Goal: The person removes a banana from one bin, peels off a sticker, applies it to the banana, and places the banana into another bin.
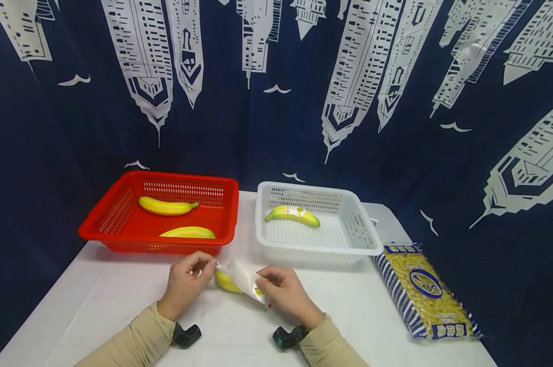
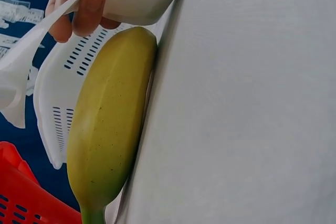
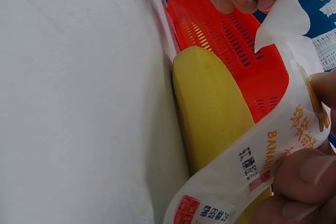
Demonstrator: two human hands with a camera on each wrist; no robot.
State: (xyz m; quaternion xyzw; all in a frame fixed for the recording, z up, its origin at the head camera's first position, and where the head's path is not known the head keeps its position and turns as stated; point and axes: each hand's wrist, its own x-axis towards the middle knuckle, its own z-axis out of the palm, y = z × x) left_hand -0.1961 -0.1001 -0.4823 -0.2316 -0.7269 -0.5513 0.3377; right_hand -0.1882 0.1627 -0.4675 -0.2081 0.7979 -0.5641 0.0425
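Labelling step in hand, as I read it: both hands work a white sticker label (image 1: 244,279) over a loose banana (image 1: 226,282) lying on the bench (image 1: 359,316), just at 6 o'clock of the gap between the two baskets. Left hand (image 1: 186,283) pinches one end of the label between thumb and fingertips; right hand (image 1: 285,293) pinches the other end, so the strip arches over the fruit, apart from the skin along most of its span. Right wrist view shows the strip curling down past the near end of the banana, contact there hard to judge. Next move calls for lowering the strip square onto the skin and pressing it flat without creasing, judging by the labelled banana (image 1: 292,214) already lying in the white basket (image 1: 365,239). Red basket (image 1: 93,224) at 10 o'clock holds two bare bananas, one at the back (image 1: 167,206), one at the front (image 1: 187,233). Readable text on the label: "BANAN…" in orange, partly hidden, plus small dark characters and a red square stamp, too small to read. Pasta bag (image 1: 423,290) at 3 o'clock on the bench has a blue round emblem and blue stripes; its print is illegible
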